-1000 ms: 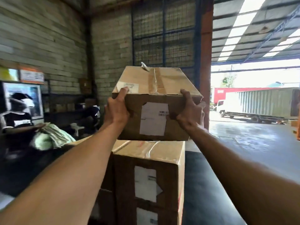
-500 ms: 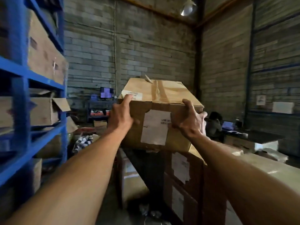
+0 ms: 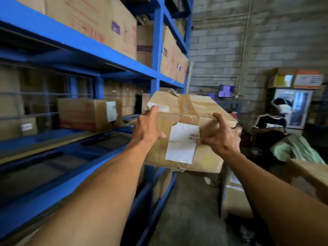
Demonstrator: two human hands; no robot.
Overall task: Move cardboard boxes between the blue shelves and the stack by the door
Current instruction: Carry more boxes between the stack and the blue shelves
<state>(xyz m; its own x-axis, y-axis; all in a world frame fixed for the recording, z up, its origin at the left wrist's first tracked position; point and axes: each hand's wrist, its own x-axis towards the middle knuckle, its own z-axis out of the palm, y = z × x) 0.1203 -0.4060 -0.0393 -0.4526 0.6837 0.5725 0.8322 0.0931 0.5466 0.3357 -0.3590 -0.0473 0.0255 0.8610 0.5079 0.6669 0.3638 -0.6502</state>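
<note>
Cardboard box (image 3: 186,137), formerly above the door-side stack, now close alongside the blue shelves (image 3: 157,50).

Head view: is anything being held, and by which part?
A cardboard box, by its near top corners: left hand on the left corner, right hand on the right.

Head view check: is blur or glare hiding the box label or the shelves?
Head view: motion blur smears the blue shelves at left and the seated person at right; the cardboard box and its white label are sharper, but the print is unreadable; no glare on them; wide-angle distortion bends the shelf beams.
</note>
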